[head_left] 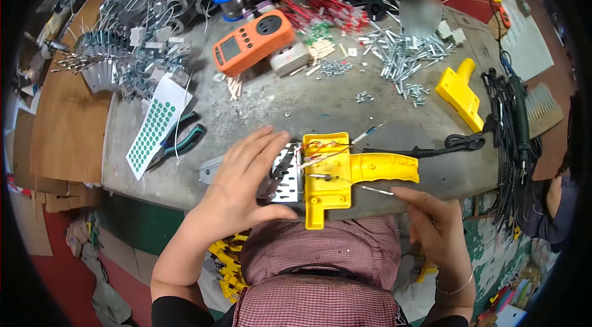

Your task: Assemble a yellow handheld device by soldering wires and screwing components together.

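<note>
A yellow pistol-shaped plastic housing half [328,194] lies open-side up at the table's front edge, with red and white wires [320,157] inside. To its left, touching it, is a shiny perforated metal shell [287,182]. My left hand [237,182] spans this shell, fingers over the far side and thumb along the near side. My right hand [435,222] is just right of the housing's handle. A thin pale rod [375,190] reaches from its index fingertip toward the housing; its thumb is bent. Part of the shell is hidden under my left hand.
An orange meter [254,42], loose screws [404,49] and red-wired parts [333,9] lie toward the back. Pliers [179,142] and a sheet of green dots [154,126] are left. Right are another yellow housing [461,94], black cables [501,142] and a brush [542,108].
</note>
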Motion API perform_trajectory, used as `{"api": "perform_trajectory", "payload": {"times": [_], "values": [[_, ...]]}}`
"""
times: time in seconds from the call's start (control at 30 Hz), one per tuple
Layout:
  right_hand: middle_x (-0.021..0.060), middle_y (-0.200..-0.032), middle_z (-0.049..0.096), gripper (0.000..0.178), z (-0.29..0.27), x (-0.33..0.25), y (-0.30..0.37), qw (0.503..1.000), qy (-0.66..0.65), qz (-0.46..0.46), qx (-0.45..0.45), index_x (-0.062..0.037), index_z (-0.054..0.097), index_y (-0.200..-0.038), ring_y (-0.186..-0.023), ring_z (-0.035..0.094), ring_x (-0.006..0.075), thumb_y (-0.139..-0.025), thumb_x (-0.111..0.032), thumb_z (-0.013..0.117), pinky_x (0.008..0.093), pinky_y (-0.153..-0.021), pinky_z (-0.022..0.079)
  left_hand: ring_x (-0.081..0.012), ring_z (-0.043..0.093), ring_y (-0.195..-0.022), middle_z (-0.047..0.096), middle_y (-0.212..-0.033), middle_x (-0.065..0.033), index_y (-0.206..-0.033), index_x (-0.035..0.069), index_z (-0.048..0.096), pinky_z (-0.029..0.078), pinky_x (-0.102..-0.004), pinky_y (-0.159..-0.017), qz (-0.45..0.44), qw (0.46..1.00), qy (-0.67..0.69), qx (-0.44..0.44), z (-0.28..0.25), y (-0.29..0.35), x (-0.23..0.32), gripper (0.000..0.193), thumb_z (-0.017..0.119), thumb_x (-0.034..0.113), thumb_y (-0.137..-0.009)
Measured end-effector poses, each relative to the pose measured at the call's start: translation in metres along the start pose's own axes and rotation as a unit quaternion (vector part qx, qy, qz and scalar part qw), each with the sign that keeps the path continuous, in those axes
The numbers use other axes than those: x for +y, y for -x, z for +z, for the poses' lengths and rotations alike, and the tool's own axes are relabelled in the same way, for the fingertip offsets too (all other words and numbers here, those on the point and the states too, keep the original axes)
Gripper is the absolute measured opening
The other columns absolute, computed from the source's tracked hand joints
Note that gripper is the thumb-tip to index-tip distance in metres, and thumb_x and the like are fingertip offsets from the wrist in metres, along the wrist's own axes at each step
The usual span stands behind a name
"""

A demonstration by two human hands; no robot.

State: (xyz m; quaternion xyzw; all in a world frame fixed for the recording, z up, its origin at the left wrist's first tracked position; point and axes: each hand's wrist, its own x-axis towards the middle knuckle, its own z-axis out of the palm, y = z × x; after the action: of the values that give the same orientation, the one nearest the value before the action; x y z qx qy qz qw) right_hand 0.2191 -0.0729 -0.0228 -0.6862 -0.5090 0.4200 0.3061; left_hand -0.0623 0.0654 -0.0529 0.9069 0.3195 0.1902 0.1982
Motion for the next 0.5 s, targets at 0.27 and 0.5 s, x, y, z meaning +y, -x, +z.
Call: {"api": "perform_trajectory", "payload": {"times": [0.27, 0.5], "values": [[0.0027, -0.054, 0.05, 0.034, -0.003, -0.011, -0.014, 0.999, 0.009, 0.046, 0.004, -0.0044, 0.068, -0.114, -0.048, 0.045, 0.0069, -0.086, 0.006, 0.052, 0.0233, -0.049, 0.04, -0.0359, 0.049, -0.123, 0.055, -0.131, -0.0172, -0.14, -0.003, 0.039, 0.035, -0.0466, -0.106, -0.006, 1.0, 0.019, -0.018, 0.012, 0.001, -0.012, 0.104, 0.085, 0.044, -0.059], [0.0086, -0.055, 0.052, 0.03, 0.003, -0.012, -0.025, 0.999, 0.028, 0.036, -0.01, -0.0029, 0.068, -0.112, -0.046, 0.047, 0.0113, -0.087, 0.004, 0.053, 0.0253, -0.049, 0.041, -0.0353, 0.053, -0.119, 0.056, -0.13, -0.0173, -0.141, -0.003, 0.037, 0.037, -0.0458, -0.104, -0.005, 0.999, 0.033, -0.014, 0.011, 0.0, -0.015, 0.106, 0.086, 0.043, -0.058]]}}
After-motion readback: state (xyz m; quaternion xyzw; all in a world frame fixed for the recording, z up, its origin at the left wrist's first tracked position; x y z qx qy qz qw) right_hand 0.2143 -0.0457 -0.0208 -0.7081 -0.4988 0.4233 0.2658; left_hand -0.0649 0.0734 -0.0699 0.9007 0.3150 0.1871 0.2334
